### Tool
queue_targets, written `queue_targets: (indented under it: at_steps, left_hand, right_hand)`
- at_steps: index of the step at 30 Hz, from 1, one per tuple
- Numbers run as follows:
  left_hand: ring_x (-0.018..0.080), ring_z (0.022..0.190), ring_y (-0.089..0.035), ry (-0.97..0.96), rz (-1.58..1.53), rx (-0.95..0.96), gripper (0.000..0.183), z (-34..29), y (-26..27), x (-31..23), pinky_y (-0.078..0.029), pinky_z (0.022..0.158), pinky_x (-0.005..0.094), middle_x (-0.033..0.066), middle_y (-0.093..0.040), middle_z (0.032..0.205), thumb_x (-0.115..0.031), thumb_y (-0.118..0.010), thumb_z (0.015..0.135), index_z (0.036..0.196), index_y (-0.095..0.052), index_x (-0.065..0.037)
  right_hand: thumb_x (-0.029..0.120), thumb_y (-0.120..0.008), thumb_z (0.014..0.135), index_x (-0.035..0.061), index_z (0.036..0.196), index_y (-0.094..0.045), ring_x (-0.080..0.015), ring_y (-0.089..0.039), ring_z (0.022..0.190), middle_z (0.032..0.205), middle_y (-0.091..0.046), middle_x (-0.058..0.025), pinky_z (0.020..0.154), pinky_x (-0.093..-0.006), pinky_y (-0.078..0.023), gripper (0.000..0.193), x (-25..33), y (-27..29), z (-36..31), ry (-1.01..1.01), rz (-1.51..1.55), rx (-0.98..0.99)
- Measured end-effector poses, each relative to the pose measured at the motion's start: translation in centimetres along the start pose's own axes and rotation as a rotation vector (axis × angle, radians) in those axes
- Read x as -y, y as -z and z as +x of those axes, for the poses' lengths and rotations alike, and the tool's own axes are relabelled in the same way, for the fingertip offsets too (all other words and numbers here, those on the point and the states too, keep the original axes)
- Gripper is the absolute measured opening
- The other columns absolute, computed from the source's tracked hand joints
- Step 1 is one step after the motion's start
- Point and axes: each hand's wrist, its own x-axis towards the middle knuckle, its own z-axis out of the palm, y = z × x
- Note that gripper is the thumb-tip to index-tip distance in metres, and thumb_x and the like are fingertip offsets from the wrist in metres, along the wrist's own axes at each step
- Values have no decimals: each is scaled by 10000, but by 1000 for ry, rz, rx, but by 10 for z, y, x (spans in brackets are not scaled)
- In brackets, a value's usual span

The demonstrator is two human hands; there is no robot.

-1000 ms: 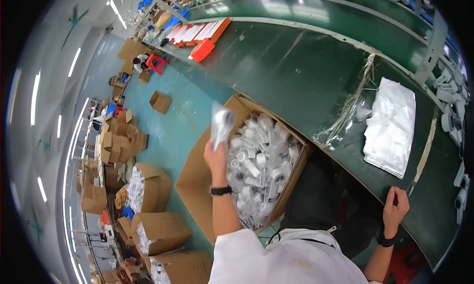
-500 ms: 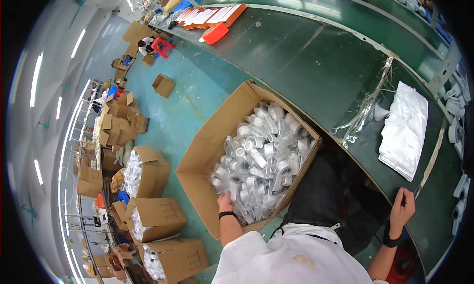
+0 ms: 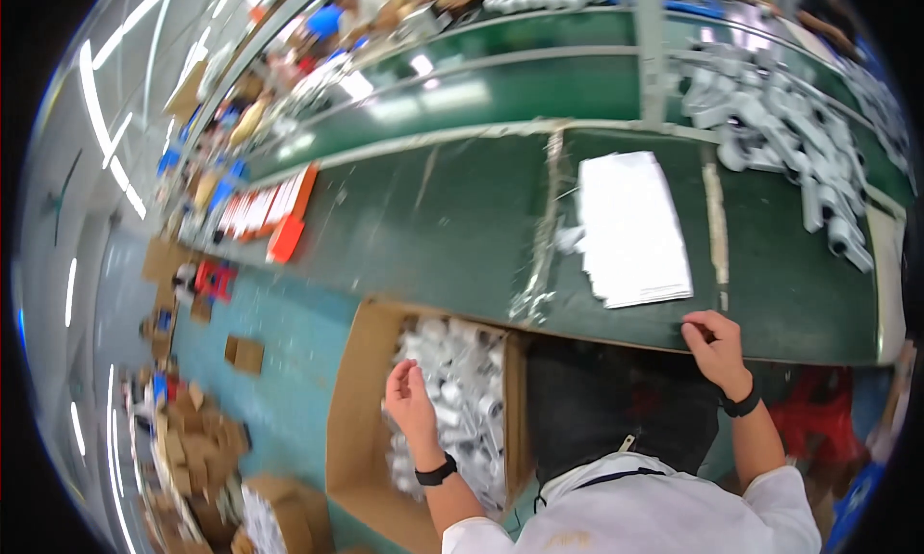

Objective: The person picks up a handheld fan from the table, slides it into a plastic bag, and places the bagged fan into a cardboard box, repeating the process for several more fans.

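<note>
My left hand (image 3: 411, 403) is raised over the large cardboard box (image 3: 348, 429), its fingers pointing up and loosely bent, with nothing visible in them. Below it, the box is filled with small white and grey plastic parts in clear bags (image 3: 462, 361); my hand and forearm hide some of these. At the near edge of the green-topped table, my right hand (image 3: 717, 350) is loosely curled, with a gap between thumb and fingers and nothing seen between them. Just beyond it lies a flat stack of white sheets or bags (image 3: 635, 231), apart from the fingertips.
Grey plastic parts (image 3: 770, 130) are heaped at the table's far right. Clear tape (image 3: 544, 227) crosses the green table (image 3: 414, 227). Orange trays (image 3: 279, 207) stand at its far left. More cardboard boxes (image 3: 197, 438) are on the floor to the left; a red stool (image 3: 818, 419) is at right.
My view has swung to the right, toward the table. My left hand has lifted from the bagged parts and shows no part in it. The right hand stays near the table edge.
</note>
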Motion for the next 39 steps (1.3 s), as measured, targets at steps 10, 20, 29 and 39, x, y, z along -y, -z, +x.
queue_targets:
  at_steps: [10, 20, 29, 39]
  left_hand:
    - [111, 855, -600, -477, -8, 668, 213, -42, -205, -65, -487, 724, 243, 68, -654, 976, -87, -651, 878, 1077, -634, -11]
    - [133, 791, -597, -174, -93, 469, 178, -34, -232, -17, -491, 721, 260, 72, -652, 886, -97, -619, 899, 995, -637, 52]
    - [145, 729, -596, -262, -13, 382, 174, -38, -235, -13, -495, 678, 274, 87, -664, 835, -108, -634, 883, 923, -645, 61]
    - [109, 755, -580, -205, -83, 469, 143, -34, -239, -31, -477, 664, 250, 60, -652, 863, -94, -641, 879, 965, -657, 18]
  right_hand:
    - [74, -662, 853, -5, 955, -666, -40, -544, 678, 791, -633, -1, 600, -206, -450, 129, -6, 55, -19, -214, 144, -124]
    - [166, -661, 806, 14, 983, -636, -193, -613, 670, 756, -641, -79, 635, -318, -495, 235, -30, 168, 44, -133, -220, -643]
    - [38, -578, 760, 114, 1164, -582, -293, -517, 1136, 1219, -558, -88, 895, -453, -458, 411, -124, 320, 50, -376, -1130, -645]
    - [90, -657, 729, 61, 1024, -585, -331, -569, 924, 964, -563, -125, 816, -391, -470, 306, -90, 315, 14, -441, -925, -340]
